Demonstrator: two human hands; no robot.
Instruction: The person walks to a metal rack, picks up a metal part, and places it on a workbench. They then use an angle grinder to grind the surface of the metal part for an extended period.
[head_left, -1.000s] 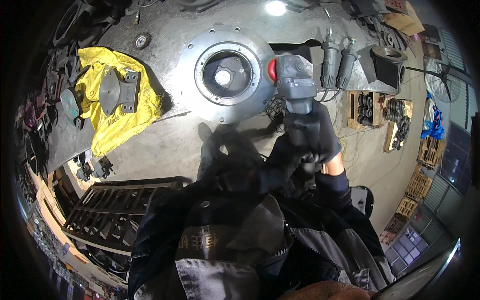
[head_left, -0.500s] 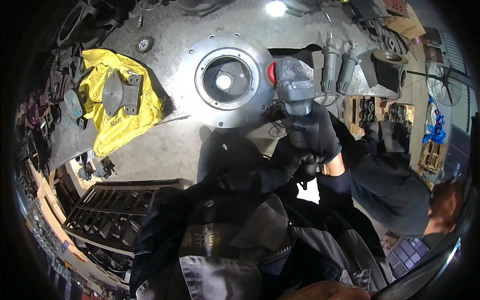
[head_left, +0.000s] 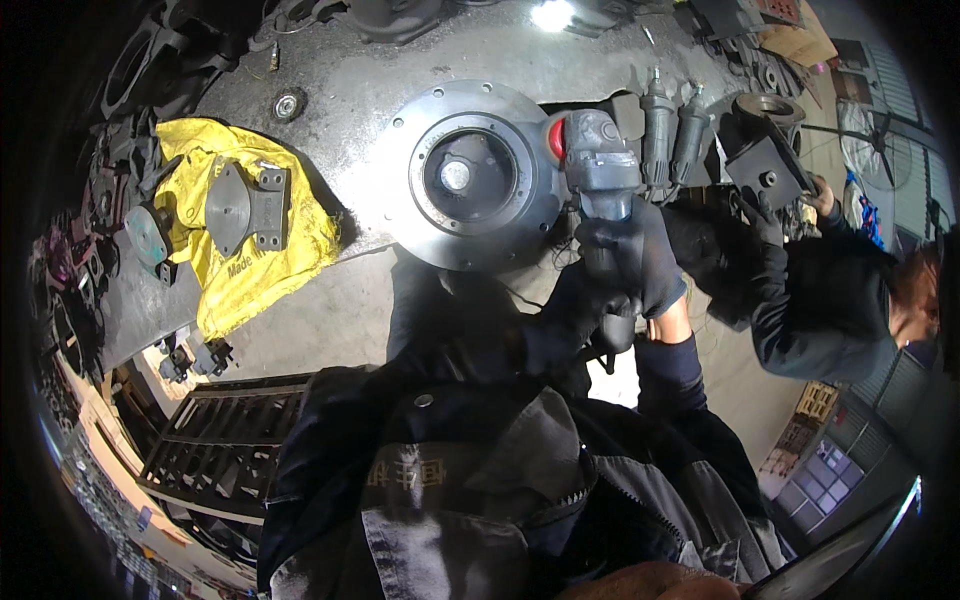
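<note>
An angle grinder (head_left: 600, 165) with a red disc stands against the right side of a round metal flange (head_left: 400, 170). Whether the disc touches the flange's rim, I cannot tell. Both my hands wear dark gloves and are closed around the grinder's body. My right hand (head_left: 652, 258) wraps it from the right, and my left hand (head_left: 592, 300) grips lower down, nearer to me; its fingers are partly hidden. The flange lies flat on the grey metal table (head_left: 340, 80), with a wide central opening and bolt holes around its rim.
Left of the flange, a yellow bag (head_left: 250, 290) bears a machined bracket (head_left: 228, 210). Two straight grinders (head_left: 656, 135) with cables lie to the right. Further right a co-worker (head_left: 825, 300) holds a dark square casting (head_left: 768, 172). A black rack (head_left: 220, 425) stands below the table's edge.
The co-worker has risen from bending over the pallet and now holds a dark casting at the table's right end. The view has shifted slightly; my hands keep their hold on the grinder beside the flange.
</note>
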